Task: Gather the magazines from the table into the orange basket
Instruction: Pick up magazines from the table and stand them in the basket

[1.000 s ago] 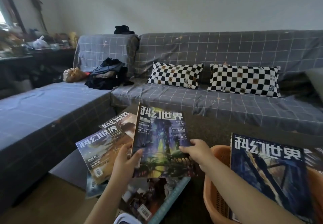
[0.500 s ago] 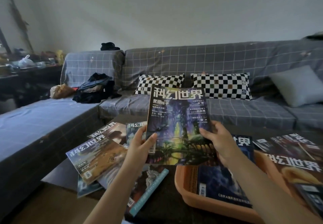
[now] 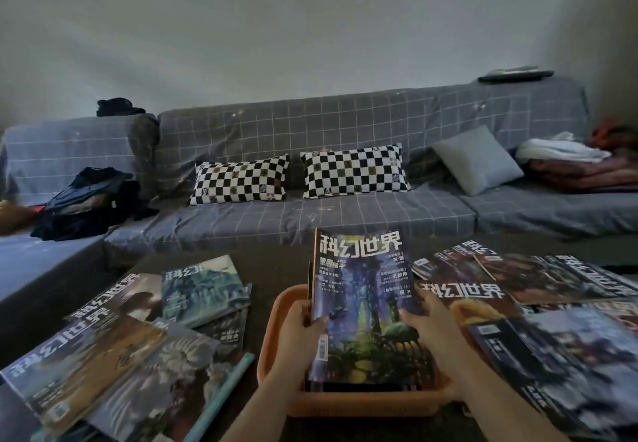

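Behind the dark tabletop (image 3: 276, 262) runs a grey checked sofa (image 3: 345, 131) with two chequered cushions (image 3: 354, 174). You hold one magazine (image 3: 362, 303) upright over the orange basket (image 3: 272, 345), its lower edge already inside the rim and its cover facing you. Your left hand (image 3: 300, 331) grips the spine edge, fingers curled around it; your right hand (image 3: 424, 324) lies against the opposite edge, thumb on the cover, the remaining fingers hidden behind the pages. At least one further magazine appears to stand behind it in the basket. Loose magazines remain on the tabletop in a left pile (image 3: 121, 355) and a right pile (image 3: 552, 321), both beside the basket. Expect each magazine to be light, thin and flexible, with a glossy cover that probably slides easily. Take hold at the spine, where it is stiffest, and support the free edge so the pages do not sag or fan open.
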Motion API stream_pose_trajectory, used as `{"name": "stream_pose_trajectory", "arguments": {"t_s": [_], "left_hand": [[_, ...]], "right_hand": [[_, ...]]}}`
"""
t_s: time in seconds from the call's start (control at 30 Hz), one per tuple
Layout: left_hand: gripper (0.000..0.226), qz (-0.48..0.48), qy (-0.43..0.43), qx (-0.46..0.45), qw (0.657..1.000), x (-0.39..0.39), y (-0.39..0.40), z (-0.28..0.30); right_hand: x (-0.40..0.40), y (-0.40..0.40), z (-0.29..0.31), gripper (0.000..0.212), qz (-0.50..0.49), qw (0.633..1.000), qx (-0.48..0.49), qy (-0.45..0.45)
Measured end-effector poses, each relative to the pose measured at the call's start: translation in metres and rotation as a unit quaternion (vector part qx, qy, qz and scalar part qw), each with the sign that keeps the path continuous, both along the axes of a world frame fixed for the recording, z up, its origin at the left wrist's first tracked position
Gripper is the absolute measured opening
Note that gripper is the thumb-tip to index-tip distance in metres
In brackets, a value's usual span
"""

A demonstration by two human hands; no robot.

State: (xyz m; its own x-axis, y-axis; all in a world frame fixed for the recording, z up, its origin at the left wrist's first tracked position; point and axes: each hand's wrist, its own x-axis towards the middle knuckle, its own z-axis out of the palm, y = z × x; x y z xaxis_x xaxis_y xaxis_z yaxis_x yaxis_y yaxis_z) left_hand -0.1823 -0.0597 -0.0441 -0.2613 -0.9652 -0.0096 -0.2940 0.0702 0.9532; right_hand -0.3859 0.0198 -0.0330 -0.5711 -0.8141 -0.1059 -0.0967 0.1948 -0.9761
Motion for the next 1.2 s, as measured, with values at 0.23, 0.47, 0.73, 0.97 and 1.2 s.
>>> {"name": "stream_pose_trajectory", "arguments": {"t_s": [0.23,0.47,0.73,0.97,1.2], "left_hand": [[0.018,0.024,-0.141,-0.024,0.989,-0.007,-0.006,-0.015],[0.030,0.060,-0.204,-0.040,0.976,-0.006,-0.006,-0.019],[0.022,0.090,-0.209,-0.053,0.972,-0.008,-0.006,-0.017],[0.015,0.085,-0.228,-0.039,0.969,-0.006,-0.006,-0.017],[0.031,0.094,-0.182,-0.026,0.979,-0.004,0.000,-0.008]], "right_hand": [[0.005,-0.004,-0.017,0.035,-0.007,0.988,0.071,0.134],[0.014,-0.004,-0.019,0.030,-0.035,0.972,0.097,0.213],[0.013,-0.008,-0.027,0.018,-0.023,0.965,0.124,0.229],[0.010,-0.006,-0.026,0.010,0.000,0.968,0.136,0.211],[0.011,-0.004,-0.022,0.006,0.007,0.969,0.115,0.218]]}}
